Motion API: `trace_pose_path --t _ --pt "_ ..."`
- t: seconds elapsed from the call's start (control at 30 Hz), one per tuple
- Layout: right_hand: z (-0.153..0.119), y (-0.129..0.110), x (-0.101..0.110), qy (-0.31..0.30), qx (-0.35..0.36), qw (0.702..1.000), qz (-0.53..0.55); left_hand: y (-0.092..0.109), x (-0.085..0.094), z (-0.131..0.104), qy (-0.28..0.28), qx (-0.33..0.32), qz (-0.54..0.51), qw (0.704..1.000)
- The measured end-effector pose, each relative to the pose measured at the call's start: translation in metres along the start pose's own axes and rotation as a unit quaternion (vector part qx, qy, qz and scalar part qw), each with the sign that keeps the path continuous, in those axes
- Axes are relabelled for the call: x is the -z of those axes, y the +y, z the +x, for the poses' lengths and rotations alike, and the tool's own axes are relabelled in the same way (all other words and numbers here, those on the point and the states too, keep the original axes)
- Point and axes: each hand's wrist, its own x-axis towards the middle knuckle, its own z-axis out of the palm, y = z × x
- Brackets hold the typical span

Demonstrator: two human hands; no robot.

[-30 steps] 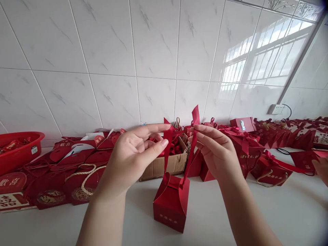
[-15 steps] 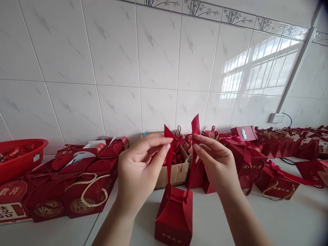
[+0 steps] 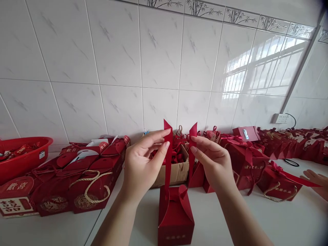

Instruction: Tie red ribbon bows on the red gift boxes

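A small red gift box stands upright on the white table, low in the middle. From its top a red ribbon rises in two upright strands with pointed ends. My left hand pinches the left strand between thumb and fingers near its tip. The right strand is pinched the same way by my right hand. The two strands stand apart, and both hands are above the box without touching it.
A cardboard carton of red ribbon stands behind. Finished-looking red boxes and a red basin are at left. More red boxes line the right. Another person's hand rests near the right edge, beside a ribboned box.
My hands and the strands have shifted slightly, with the right strand's tip lower. At the right edge, the other person's hand has come further into view, and a dark red piece there is gone.
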Motion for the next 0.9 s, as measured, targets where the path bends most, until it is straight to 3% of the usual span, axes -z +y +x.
trace_pose_path --t 0.2,0.53,0.9 --pt "0.0012 0.0065 0.0003 0.002 0.012 1.0 0.0 -0.0027 0.0054 0.0032 -0.024 0.014 0.002 1.0" --pt "-0.0011 0.0015 0.0046 -0.01 0.057 0.998 -0.011 -0.0018 0.0086 0.0025 -0.004 -0.012 0.037 0.999" --pt "0.0008 -0.0015 0.0062 0.01 0.038 0.999 0.008 -0.0025 0.0086 0.0026 -0.002 -0.033 0.067 0.997"
